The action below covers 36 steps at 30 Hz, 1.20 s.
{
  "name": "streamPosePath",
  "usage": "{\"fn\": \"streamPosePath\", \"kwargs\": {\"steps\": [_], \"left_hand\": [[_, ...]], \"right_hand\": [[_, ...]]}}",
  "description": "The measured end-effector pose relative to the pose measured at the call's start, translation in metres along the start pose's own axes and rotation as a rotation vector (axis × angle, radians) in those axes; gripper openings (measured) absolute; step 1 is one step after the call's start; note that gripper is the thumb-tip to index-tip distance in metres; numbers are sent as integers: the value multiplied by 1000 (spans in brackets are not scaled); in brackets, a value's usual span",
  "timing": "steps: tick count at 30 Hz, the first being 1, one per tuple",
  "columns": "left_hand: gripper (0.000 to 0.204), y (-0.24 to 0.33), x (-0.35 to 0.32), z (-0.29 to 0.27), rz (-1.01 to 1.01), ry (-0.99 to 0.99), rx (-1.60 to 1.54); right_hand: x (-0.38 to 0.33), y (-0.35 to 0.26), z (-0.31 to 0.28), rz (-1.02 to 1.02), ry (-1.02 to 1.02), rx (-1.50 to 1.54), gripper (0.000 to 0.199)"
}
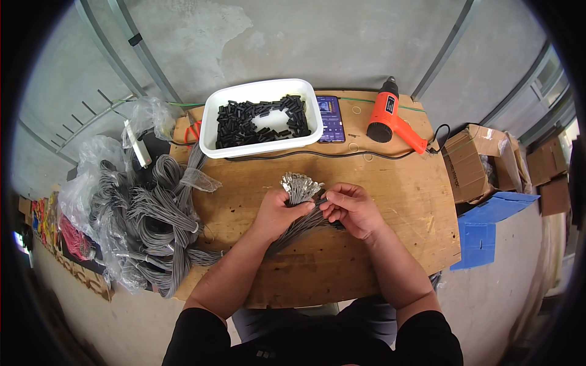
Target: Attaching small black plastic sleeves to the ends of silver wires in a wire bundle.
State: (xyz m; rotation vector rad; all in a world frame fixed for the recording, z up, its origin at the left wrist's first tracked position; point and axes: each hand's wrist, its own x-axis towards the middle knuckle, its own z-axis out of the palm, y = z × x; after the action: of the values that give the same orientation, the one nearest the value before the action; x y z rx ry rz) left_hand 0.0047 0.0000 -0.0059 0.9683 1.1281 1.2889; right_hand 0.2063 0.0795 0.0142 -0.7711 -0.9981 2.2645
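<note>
My left hand [276, 215] is closed around a bundle of thin grey cables [299, 230]. Shiny metal terminals [300, 186] fan out above its fingers, and the cable lengths trail down below it over the wooden table. Close beside it, my right hand [354, 210] pinches a short black sleeve [321, 201] between thumb and fingers. The sleeve's other end points at my left thumb, by the edge of the bundle. Whether a cable end is inside the sleeve is too small to tell. Beyond both hands stands a white tub [209, 131] holding many loose black sleeves [244, 119].
An orange heat gun [386, 113] lies at the back right, its black cord [342, 157] running behind my hands. A phone [331, 119] is beside the tub. Coiled grey cables [165, 219] heap up at the left. Cardboard boxes [473, 165] stand off the table's right edge.
</note>
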Motion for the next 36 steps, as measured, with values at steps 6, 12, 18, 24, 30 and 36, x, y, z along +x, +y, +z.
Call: {"fn": "streamPosePath", "kwargs": {"steps": [6, 12, 18, 24, 30, 36], "left_hand": [[15, -3, -1, 2, 68, -1, -71], [21, -2, -5, 0, 19, 48, -135], [22, -9, 8, 6, 36, 4, -104], [19, -15, 7, -9, -50, 38, -172], [22, -16, 10, -2, -9, 30, -130], [22, -7, 6, -2, 11, 55, -110]], "right_hand": [[-4, -10, 3, -176, 152, -53, 11], [2, -4, -6, -330, 173, -189, 9], [-55, -37, 67, -959, 224, -1511, 27], [-139, -72, 168, -1141, -270, -1698, 36], [-188, -84, 220, -988, -235, -1815, 31], [-227, -89, 256, -791, -130, -1945, 27]]}}
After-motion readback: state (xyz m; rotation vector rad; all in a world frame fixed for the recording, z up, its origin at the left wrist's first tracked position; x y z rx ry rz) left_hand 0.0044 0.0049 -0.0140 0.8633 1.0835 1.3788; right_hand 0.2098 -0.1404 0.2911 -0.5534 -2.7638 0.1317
